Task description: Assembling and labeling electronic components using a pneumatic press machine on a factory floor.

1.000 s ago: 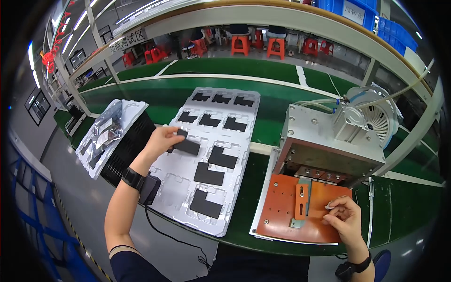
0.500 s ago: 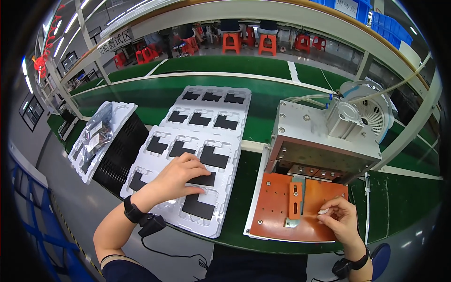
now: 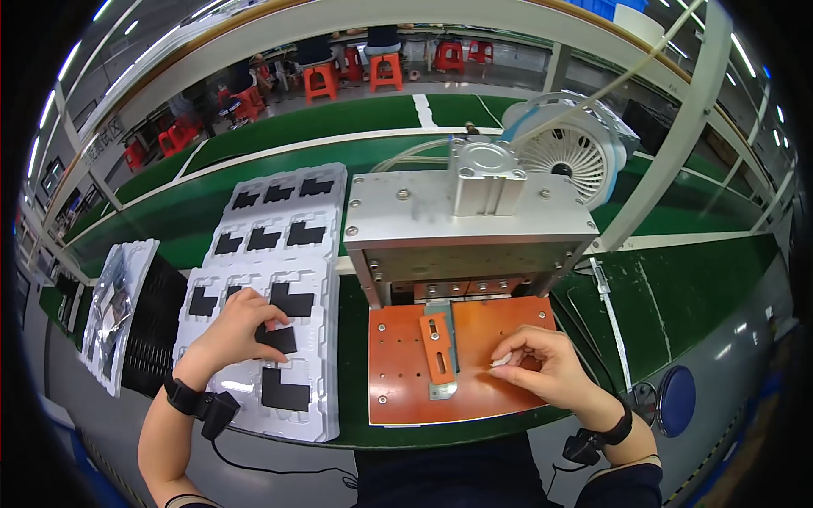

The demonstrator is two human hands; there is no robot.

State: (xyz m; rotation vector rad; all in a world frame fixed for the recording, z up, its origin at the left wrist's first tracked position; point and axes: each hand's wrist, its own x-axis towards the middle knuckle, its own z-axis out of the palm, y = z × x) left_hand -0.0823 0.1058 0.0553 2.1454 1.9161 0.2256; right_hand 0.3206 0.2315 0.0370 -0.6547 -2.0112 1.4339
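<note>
My left hand (image 3: 235, 332) is over a white moulded tray (image 3: 323, 372), thumb and fingers closed about opposite edges of a flat black piece (image 3: 278, 340); whether the piece is lifted I cannot tell. Beside it in the tray lie other black L-shaped pieces, one nearer me (image 3: 286, 393) and one just beyond (image 3: 293, 301). My right hand (image 3: 542, 366) pinches a small white object (image 3: 501, 361) between thumb and fingertips, above the right part of an orange plate (image 3: 398, 405). On that plate sits a slotted orange bar (image 3: 437, 349) next to a grey-green strip (image 3: 449, 337).
A metal press-like machine (image 3: 474, 222) stands behind the plate, with a white fan (image 3: 566, 157) beyond it. At far left, a bag of parts (image 3: 112, 305) rests on a tilted stack of trays (image 3: 149, 326). A frame post (image 3: 677, 135) slants at the right.
The view has turned rightward, so tray and machine appear farther left. My left hand stays at the same black piece, its fingers closer in. My right hand still pinches the white object over the plate.
</note>
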